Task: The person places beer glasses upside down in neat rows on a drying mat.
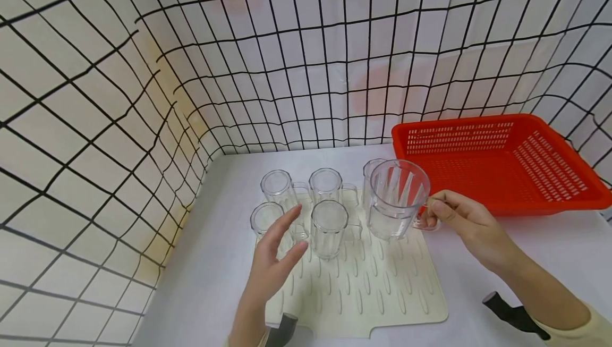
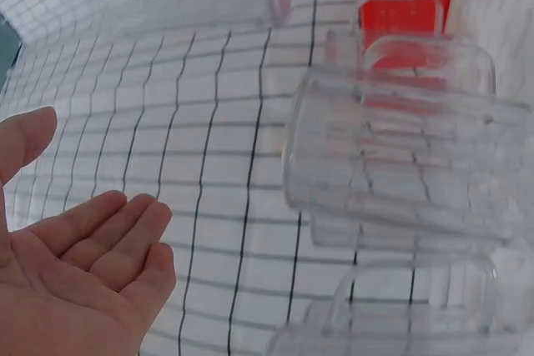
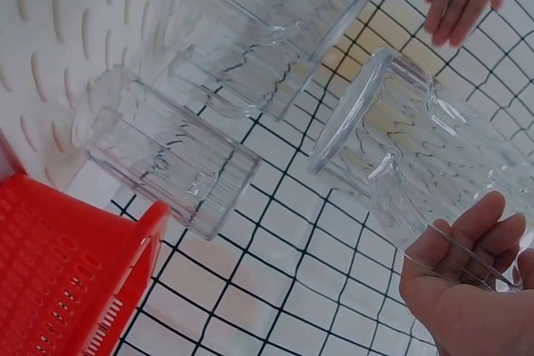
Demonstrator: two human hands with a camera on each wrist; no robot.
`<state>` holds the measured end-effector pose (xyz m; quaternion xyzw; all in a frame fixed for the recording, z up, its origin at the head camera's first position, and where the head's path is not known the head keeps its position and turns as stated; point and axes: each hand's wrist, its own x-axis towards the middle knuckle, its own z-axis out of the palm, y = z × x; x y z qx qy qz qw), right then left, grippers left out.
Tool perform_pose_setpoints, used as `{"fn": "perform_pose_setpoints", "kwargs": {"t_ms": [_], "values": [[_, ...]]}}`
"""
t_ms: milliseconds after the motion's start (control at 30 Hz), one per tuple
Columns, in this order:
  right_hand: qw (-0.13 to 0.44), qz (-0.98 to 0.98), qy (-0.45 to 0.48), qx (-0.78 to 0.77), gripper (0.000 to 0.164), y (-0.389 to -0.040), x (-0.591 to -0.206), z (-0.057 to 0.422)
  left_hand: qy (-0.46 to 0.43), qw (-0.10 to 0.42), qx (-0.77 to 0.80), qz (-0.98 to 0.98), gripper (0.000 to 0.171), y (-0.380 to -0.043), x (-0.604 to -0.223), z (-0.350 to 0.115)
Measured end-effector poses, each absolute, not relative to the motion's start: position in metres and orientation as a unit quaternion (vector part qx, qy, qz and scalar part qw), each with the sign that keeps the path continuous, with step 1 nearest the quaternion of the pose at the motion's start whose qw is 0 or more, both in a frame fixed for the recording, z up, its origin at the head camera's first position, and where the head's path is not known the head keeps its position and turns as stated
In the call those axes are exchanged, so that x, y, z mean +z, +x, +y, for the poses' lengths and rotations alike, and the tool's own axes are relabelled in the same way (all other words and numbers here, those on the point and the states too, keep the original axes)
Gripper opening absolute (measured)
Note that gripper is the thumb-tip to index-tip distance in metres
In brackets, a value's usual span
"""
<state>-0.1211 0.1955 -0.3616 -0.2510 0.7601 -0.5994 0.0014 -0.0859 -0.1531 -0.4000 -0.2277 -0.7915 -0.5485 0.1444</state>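
Observation:
My right hand (image 1: 470, 230) pinches the handle of a clear mug (image 1: 389, 222), held up over the right part of a cream draining mat (image 1: 356, 304). In the right wrist view, the fingers (image 3: 480, 243) curl round that handle. Several more clear mugs stand towards the back of the mat, among them a front-middle mug (image 1: 329, 233) and a back-left mug (image 1: 277, 190). Another mug (image 1: 368, 177) is partly hidden behind the raised one. My left hand (image 1: 270, 267) is open, thumb and fingers apart, overlapping the front-left mug (image 1: 264, 219) in the head view; nothing is in its palm (image 2: 75, 298).
A red plastic basket (image 1: 468, 206) with slotted walls sits on the white table (image 1: 205, 283), right of the mat. Black wire grid (image 1: 306, 70) over white panels rises behind and to the left. Dark straps (image 1: 511, 312) are on the wrists.

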Motion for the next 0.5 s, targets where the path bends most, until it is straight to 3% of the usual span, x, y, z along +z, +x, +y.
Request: {"fn": "perform_pose_setpoints", "kwargs": {"t_ms": [133, 300, 500], "values": [[0.002, 0.748, -0.264, -0.609, 0.015, -0.120, -0.361, 0.194, -0.263, 0.127, -0.546, -0.785, 0.054, -0.102, -0.396, -0.137], [0.002, 0.740, -0.273, -0.614, 0.016, -0.118, -0.360, 0.193, -0.290, 0.068, -0.549, -0.781, 0.052, -0.112, -0.394, -0.118], [0.001, 0.731, -0.277, -0.624, 0.017, -0.117, -0.359, 0.192, -0.268, -0.090, -0.576, -0.767, 0.058, -0.115, -0.393, -0.095]]}}
